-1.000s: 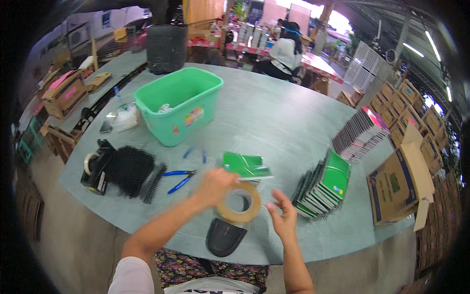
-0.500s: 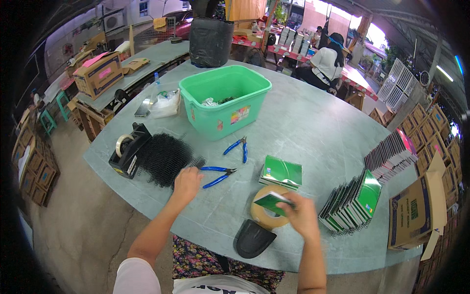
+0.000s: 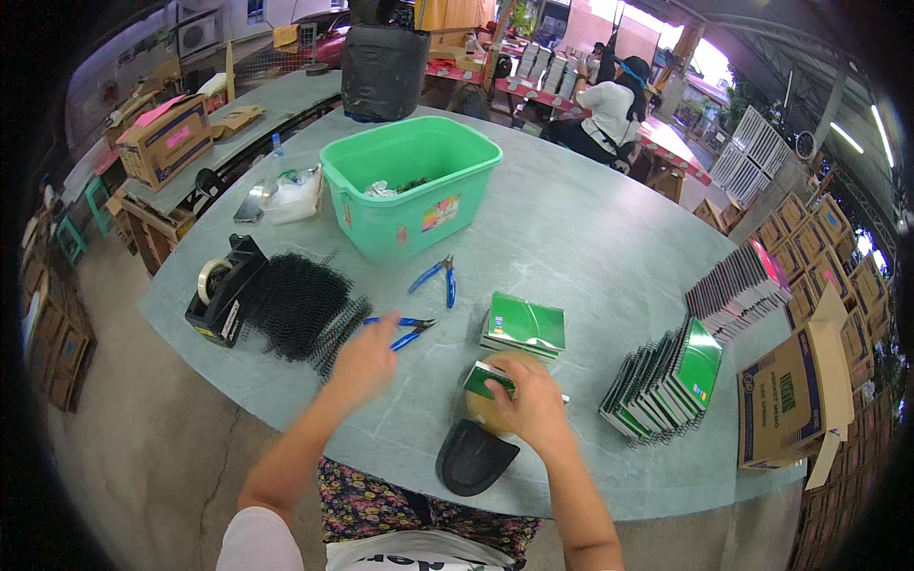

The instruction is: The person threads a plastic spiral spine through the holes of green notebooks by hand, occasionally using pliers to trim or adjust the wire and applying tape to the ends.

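My left hand (image 3: 367, 357) hovers with spread fingers over the grey-green table (image 3: 590, 238). It holds nothing and is just short of the blue-handled pliers (image 3: 402, 329) and the pile of black spiral coils (image 3: 295, 300). My right hand (image 3: 533, 409) lies on a tan tape roll (image 3: 473, 411) near the front edge. Its fingers grip a small green notebook (image 3: 486, 381) lying across the roll. A short stack of green notebooks (image 3: 522, 325) sits just beyond it. A black curved piece (image 3: 473, 459) lies in front of the roll.
A green plastic bin (image 3: 381, 228) stands mid-table, with a second pair of blue pliers (image 3: 440, 276) before it. A black tape dispenser (image 3: 221, 285) is at the left. Rows of spiral notebooks (image 3: 666, 381) and a cardboard box (image 3: 795, 404) are at the right. A person (image 3: 609, 100) sits at the far side.
My left hand let go of the tape roll and swung left toward the pliers and coils. My right hand set the roll on the table, then closed over it and the green notebook.
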The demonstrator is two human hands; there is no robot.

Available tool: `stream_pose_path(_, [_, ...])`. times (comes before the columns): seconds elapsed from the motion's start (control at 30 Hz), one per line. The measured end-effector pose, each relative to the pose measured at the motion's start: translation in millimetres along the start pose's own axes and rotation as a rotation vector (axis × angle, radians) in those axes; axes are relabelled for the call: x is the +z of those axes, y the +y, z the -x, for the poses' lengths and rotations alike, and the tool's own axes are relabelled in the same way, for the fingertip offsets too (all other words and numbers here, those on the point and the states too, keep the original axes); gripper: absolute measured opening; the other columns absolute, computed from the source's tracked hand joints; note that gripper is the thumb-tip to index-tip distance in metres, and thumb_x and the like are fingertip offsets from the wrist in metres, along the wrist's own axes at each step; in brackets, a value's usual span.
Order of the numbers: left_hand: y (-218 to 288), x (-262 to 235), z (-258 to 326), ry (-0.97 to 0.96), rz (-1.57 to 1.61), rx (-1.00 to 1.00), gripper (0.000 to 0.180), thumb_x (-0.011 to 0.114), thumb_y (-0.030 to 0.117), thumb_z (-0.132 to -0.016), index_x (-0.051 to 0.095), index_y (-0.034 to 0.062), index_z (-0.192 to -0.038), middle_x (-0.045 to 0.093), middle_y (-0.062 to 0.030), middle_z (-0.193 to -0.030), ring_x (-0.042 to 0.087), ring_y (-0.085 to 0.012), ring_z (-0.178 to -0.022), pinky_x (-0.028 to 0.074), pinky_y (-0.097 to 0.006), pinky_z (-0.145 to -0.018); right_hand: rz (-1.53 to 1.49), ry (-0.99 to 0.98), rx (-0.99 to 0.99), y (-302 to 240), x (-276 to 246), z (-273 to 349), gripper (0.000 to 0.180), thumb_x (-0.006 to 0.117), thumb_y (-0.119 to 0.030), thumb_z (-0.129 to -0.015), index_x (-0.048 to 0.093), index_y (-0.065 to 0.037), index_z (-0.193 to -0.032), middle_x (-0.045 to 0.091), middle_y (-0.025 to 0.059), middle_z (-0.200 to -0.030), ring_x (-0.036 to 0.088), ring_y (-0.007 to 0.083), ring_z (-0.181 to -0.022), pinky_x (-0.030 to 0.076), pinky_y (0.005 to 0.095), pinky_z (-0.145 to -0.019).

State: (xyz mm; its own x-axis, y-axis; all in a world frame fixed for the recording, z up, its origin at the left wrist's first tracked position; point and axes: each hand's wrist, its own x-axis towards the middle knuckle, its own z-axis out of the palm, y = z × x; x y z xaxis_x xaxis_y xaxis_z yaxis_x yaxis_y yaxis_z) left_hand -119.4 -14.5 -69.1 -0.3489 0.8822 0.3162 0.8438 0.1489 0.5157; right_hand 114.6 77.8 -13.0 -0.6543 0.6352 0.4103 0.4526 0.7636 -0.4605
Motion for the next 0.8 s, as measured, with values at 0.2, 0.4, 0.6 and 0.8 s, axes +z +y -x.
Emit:
stream_pose_path(0.2, [70,8,20,-0.232,0.422,0.095,0.03,0.056,0.025,-0.089,0.058,0.0034,-0.11,0.062,-0.0177,-0.086,0.062,-0.0341,-0.079,0.049,-0.04,-0.069,-0.129,0.03,0.042,3,10,5,0.012,0.063,-0.008,-0.077,0.066,-0.006,-0.088,0.064,0.0147,-0.08,0.061,0.0331,-0.077,0.047,0.0421,-0.069])
stream_pose_path(0.4, [77,7,16,-0.074,0.443,0.158,0.024,0.061,0.025,-0.086,0.061,0.0023,-0.091,0.062,-0.0149,-0.078,0.06,-0.0334,-0.07,0.047,-0.04,-0.061,-0.127,0.041,0.046,1,8,4,0.011,0.063,-0.008,-0.077,0.066,-0.006,-0.087,0.064,0.0141,-0.079,0.061,0.0326,-0.075,0.047,0.0418,-0.068])
stream_pose_path(0.6, [81,15,16,0.069,0.31,0.147,0.02,0.064,0.023,-0.084,0.062,0.0045,-0.09,0.059,-0.0136,-0.076,0.059,-0.0333,-0.071,0.047,-0.04,-0.061,-0.165,0.028,0.026,-1,8,6,0.012,0.063,-0.007,-0.076,0.066,-0.005,-0.087,0.064,0.013,-0.079,0.061,0.0322,-0.075,0.047,0.0418,-0.068])
stream_pose_path(0.8, [74,3,0,-0.117,0.323,0.148,0.022,0.066,0.022,-0.081,0.061,0.0056,-0.094,0.058,-0.0114,-0.089,0.058,-0.0316,-0.079,0.046,-0.037,-0.063,-0.004,0.02,0.0,-3,5,7,0.014,0.063,-0.006,-0.076,0.066,-0.009,-0.09,0.064,0.0087,-0.078,0.061,0.0277,-0.079,0.045,0.041,-0.069])
